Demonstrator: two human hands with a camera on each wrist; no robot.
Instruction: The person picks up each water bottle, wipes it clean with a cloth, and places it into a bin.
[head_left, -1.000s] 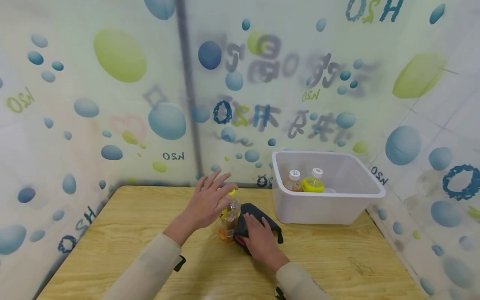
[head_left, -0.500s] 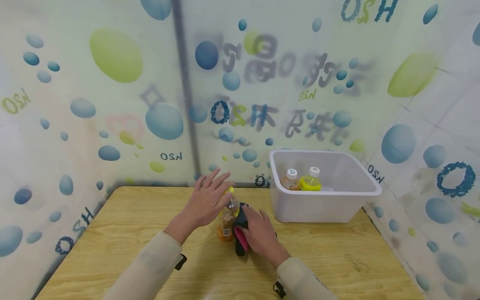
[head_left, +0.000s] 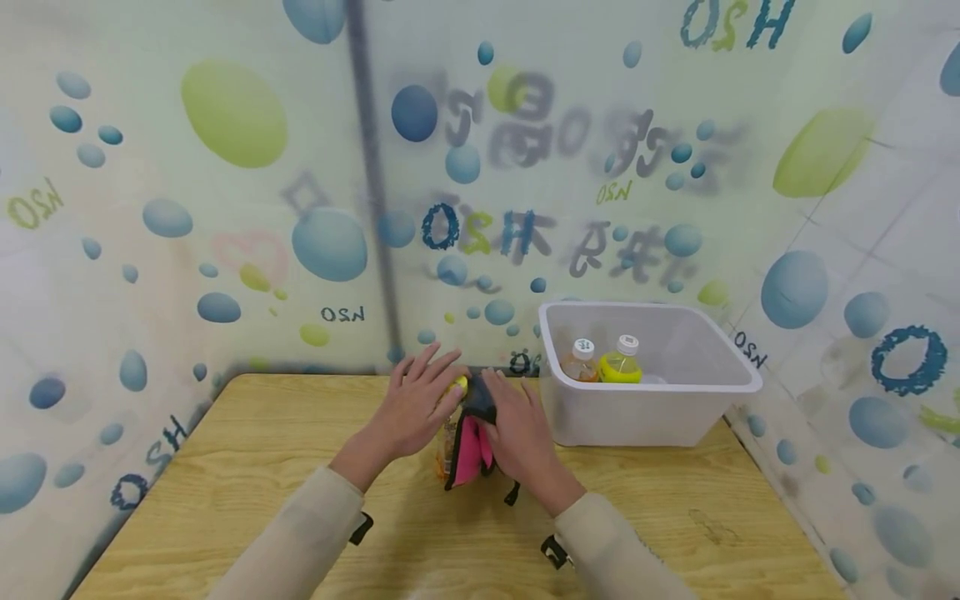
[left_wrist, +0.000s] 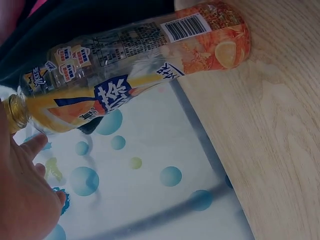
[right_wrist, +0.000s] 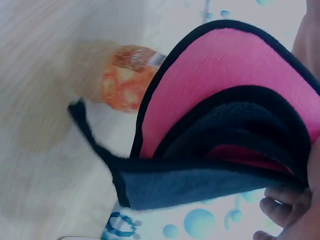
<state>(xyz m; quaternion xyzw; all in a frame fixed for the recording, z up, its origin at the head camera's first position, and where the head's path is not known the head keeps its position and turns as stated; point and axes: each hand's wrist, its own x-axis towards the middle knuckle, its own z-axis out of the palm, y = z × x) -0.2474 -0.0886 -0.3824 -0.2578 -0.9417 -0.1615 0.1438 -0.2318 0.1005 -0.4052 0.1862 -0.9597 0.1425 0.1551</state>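
Note:
A clear plastic drink bottle [head_left: 447, 442] with an orange-printed label and a yellow cap stands on the wooden table; its label shows large in the left wrist view. My left hand [head_left: 412, 408] pinches it at the cap, the other fingers spread outward. Beside it, my right hand [head_left: 521, 433] grips a folded cloth [right_wrist: 220, 65], dark grey on one side and pink on the other, with black edging and a dangling strap. The cloth lies against the bottle's right side and hides much of it in the head view.
On the right at the back of the table [head_left: 247, 500] stands a white plastic bin [head_left: 660, 417]. Inside it are a bottle with an orange label [head_left: 582, 367] and a bottle with a yellow label [head_left: 620, 368], both white-capped. A patterned curtain [head_left: 262, 208] rises behind the table.
My right hand has moved the cloth up along the bottle toward its neck, and more of the pink side shows. The left hand has stayed at the cap.

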